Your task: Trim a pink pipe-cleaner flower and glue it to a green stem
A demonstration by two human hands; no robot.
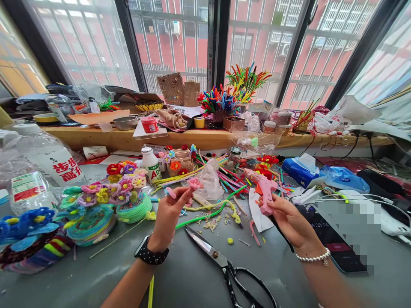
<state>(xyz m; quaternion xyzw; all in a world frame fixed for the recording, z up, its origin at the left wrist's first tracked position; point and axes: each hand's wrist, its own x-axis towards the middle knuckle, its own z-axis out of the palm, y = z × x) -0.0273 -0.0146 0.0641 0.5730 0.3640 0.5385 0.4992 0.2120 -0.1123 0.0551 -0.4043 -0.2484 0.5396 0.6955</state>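
My left hand (169,216), closed and raised over the grey table, pinches a small pink pipe-cleaner flower (195,183) between thumb and fingertips. Another pink fuzzy piece (171,192) shows beside its fingers; whether it is held I cannot tell. In my right hand (290,220) is a pink hot glue gun (266,188), its nozzle pointing up and left toward the flower, apart from it. A black cord trails below the grip. Large black-handled scissors (215,254) lie between my forearms. A green pipe cleaner (205,219) and yellow fuzzy scraps lie just beyond the blades.
Pipe-cleaner flower baskets (91,220) and a large clear bottle (54,158) stand at left. A white drink bottle (150,164) is further back. At right lie a phone (340,244), a blue tissue pack (303,171) and cables. A cluttered wooden ledge (189,138) runs behind.
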